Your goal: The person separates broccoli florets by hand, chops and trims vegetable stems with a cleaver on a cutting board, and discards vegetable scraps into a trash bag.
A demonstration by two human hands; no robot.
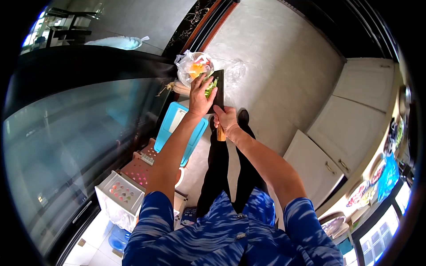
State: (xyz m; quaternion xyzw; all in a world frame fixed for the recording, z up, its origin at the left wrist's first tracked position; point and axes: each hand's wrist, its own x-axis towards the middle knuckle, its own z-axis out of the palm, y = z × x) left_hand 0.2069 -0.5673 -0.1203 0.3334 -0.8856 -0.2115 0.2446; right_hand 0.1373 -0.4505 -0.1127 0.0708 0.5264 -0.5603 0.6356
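Observation:
A cleaver with a dark, broad blade and a wooden handle is held out over the floor. My right hand is wrapped round it where the handle meets the blade. Chopped green vegetable pieces lie on the blade's left part. Over them rests my left hand, its fingers spread. Just beyond the fingertips is a round bin or bowl lined with a clear plastic bag, with orange and red scraps inside.
Below my left forearm is a blue-lidded box, near a pink basket and a white basket. A glass door stands at the left. White cabinets line the right, under a counter with plates. A pale root vegetable lies by the bin.

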